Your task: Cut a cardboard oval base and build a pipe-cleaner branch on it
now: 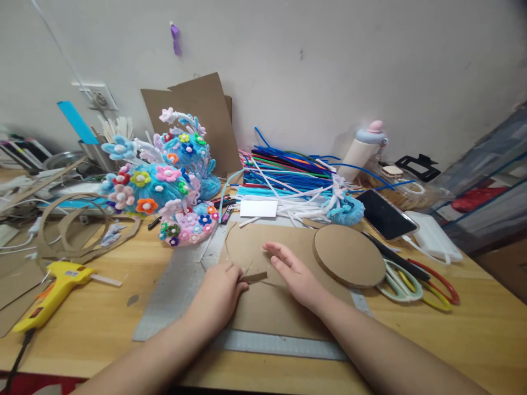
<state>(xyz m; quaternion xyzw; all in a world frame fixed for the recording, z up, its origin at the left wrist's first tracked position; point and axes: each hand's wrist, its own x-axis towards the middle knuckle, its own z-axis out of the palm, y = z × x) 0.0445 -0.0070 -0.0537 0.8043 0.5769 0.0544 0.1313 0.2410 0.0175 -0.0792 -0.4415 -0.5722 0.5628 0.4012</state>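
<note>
Our left hand [218, 291] curls closed on the cardboard strip [255, 276], which juts from its fingertips toward our right hand [294, 274], whose fingers lie flat and outstretched on the cardboard sheet [272, 315] beneath them; a careless tug could tear the strip raggedly.

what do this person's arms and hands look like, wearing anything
The left hand and right hand are bare, no gloves. The left forearm and right forearm are uncovered to the frame's edge, no sleeves. No ring, watch or bracelet is visible.
</note>
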